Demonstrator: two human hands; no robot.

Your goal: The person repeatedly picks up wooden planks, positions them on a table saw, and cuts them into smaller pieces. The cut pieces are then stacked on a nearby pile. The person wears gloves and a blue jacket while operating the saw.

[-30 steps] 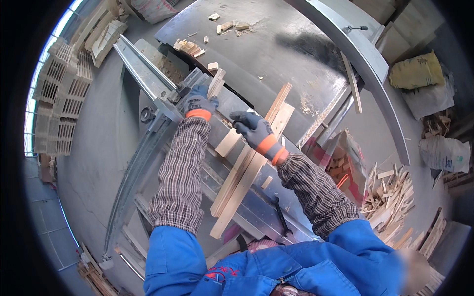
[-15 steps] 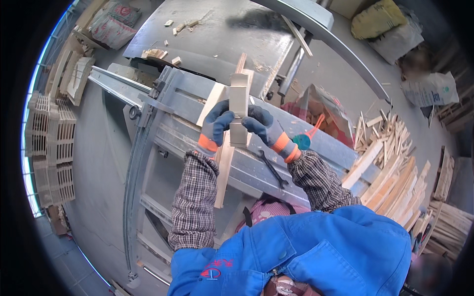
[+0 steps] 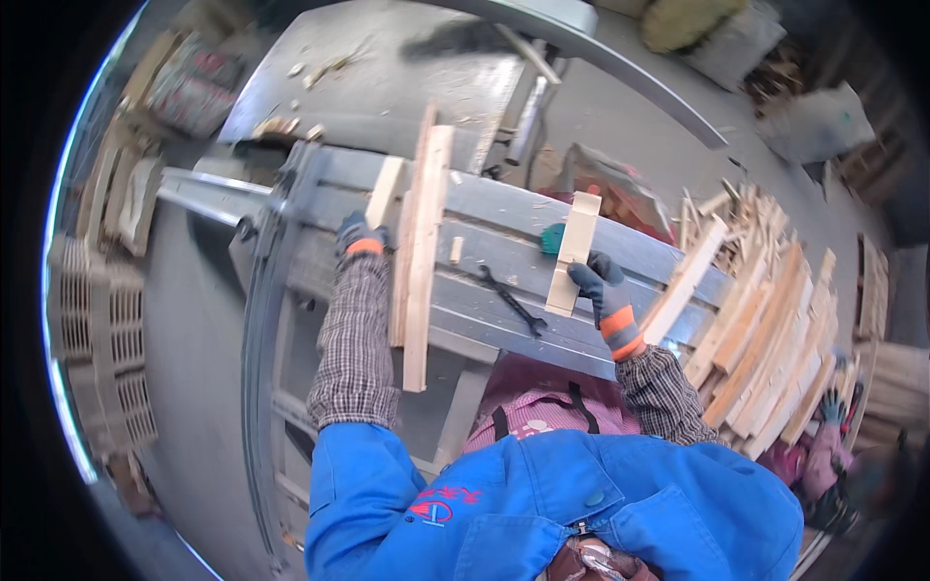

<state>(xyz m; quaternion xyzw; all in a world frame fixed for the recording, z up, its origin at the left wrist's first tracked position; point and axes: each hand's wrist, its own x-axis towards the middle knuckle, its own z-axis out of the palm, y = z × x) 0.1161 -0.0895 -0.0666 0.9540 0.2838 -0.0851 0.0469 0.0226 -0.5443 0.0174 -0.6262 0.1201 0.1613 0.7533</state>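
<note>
My right hand [image 3: 603,281], in a grey-blue glove with an orange cuff, grips a short, pale notched wood piece [image 3: 573,250] by its lower right edge. The piece is held up over the right part of the metal machine table [image 3: 484,215]. At the left, my gloved left hand [image 3: 361,235] is closed around the near end of a short wooden block [image 3: 386,192]; its fingertips are partly hidden. Between my hands, long wooden strips [image 3: 424,252] lie across the table and overhang its near edge. A dark open-ended wrench [image 3: 511,302] rests beside them.
A green round object [image 3: 552,238] sits partly behind the notched piece. Stacked wood strips [image 3: 765,339] fill the right side. A metal rail [image 3: 218,197] juts out at the left. Beyond the table stands a sack of offcuts [image 3: 615,184]. Another person's gloved hand [image 3: 831,407] shows at lower right.
My hands have parted: the right has carried the notched piece rightward, while the left has let go of it and moved left to the short block. The view has shifted slightly.
</note>
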